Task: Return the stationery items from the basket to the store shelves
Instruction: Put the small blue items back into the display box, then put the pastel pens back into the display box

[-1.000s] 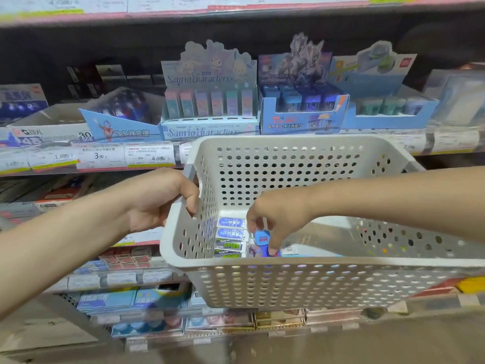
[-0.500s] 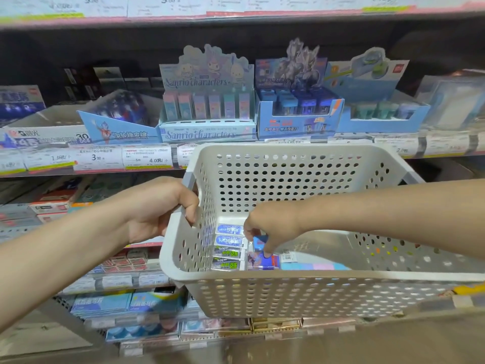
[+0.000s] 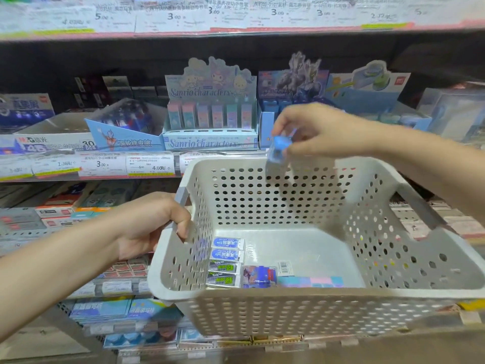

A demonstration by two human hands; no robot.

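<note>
Two hands busy: left hand (image 3: 147, 227) grips basket (image 3: 288, 308) handle, right hand (image 3: 322, 130) pinches blue eraser (image 3: 278, 151) before stocked shelves (image 3: 105, 166).

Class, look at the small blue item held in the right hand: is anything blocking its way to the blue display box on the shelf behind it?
Nothing visible does. The right hand holds the small blue item above the basket rim, with open air to the blue display box.

one basket (image 3: 301, 306), two hands (image 3: 147, 227)
</note>
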